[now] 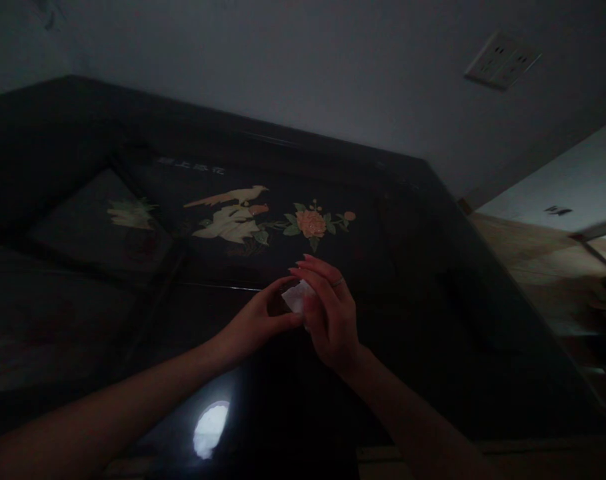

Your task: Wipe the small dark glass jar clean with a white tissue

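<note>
Both my hands meet over a dark glossy cabinet top (433, 320). Between them is a small white crumpled piece, a tissue or wipe (297, 297). My left hand (260, 320) pinches its left side with thumb and fingers. My right hand (327, 310), a ring on one finger, curls round its right side with the fingers closed over it. Much of the white piece is hidden by the right fingers.
The cabinet's black panel carries an inlaid bird (233, 197) and orange flower (311, 223). A light glare spot (210, 427) shines on the top near me. A white wall socket (500, 60) sits on the wall at upper right. Wooden floor (533, 267) shows to the right.
</note>
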`<state>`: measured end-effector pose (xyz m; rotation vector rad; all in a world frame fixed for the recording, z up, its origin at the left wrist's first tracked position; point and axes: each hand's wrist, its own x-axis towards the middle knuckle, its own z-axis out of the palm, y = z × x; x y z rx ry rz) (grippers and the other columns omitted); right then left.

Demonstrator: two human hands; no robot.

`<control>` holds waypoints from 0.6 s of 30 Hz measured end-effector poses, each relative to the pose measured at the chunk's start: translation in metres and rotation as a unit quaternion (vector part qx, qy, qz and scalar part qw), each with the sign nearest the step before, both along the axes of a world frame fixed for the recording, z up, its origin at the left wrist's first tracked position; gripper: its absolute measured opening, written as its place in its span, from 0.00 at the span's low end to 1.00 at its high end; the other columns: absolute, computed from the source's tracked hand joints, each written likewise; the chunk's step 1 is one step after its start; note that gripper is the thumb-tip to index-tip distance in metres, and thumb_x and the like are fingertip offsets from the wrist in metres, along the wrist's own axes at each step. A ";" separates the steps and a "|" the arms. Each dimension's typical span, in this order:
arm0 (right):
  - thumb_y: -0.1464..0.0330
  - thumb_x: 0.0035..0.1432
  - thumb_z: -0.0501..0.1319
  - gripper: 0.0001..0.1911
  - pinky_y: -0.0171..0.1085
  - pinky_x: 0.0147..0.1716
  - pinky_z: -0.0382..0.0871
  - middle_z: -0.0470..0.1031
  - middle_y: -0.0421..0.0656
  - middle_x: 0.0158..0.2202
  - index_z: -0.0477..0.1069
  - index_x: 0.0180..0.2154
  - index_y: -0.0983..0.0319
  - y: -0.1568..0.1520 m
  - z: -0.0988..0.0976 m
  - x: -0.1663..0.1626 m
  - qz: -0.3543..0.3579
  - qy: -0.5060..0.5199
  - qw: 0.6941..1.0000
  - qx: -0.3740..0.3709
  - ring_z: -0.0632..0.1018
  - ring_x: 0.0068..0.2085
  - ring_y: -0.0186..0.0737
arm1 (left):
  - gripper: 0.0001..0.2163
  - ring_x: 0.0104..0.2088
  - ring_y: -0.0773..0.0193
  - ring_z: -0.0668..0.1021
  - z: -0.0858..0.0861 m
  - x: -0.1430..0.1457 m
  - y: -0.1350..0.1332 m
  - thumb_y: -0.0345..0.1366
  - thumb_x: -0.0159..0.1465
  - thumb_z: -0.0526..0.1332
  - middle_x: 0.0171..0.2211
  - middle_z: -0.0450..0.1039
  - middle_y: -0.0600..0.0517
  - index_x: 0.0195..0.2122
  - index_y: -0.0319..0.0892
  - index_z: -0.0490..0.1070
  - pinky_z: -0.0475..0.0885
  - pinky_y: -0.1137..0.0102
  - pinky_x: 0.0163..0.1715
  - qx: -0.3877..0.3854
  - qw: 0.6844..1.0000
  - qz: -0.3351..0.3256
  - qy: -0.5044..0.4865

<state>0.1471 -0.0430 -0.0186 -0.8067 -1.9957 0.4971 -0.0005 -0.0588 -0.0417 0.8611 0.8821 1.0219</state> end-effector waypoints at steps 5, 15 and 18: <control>0.70 0.64 0.50 0.15 0.48 0.56 0.62 0.72 0.46 0.49 0.69 0.49 0.58 -0.001 0.003 -0.002 -0.010 0.044 0.997 -0.056 0.69 0.56 0.44 | 0.26 0.49 0.52 0.75 0.000 0.000 -0.001 0.38 0.50 0.70 0.48 0.75 0.47 0.50 0.42 0.68 0.68 0.61 0.49 -0.017 1.000 -0.004 0.003; 0.57 0.65 0.49 0.20 0.40 0.43 0.70 0.78 0.44 0.41 0.75 0.40 0.60 0.009 -0.012 -0.009 -0.002 0.328 0.874 -0.359 0.78 0.42 0.41 | 0.31 0.54 0.50 0.73 0.007 -0.001 0.000 0.36 0.48 0.70 0.53 0.72 0.43 0.54 0.41 0.64 0.64 0.57 0.56 -0.052 0.998 -0.018 -0.020; 0.58 0.66 0.47 0.20 0.41 0.45 0.70 0.78 0.45 0.42 0.74 0.41 0.60 0.007 -0.010 -0.007 -0.012 0.304 0.894 -0.329 0.78 0.43 0.41 | 0.32 0.53 0.50 0.74 0.005 -0.001 0.000 0.35 0.47 0.71 0.53 0.72 0.43 0.54 0.42 0.64 0.65 0.57 0.55 -0.041 0.998 -0.023 -0.028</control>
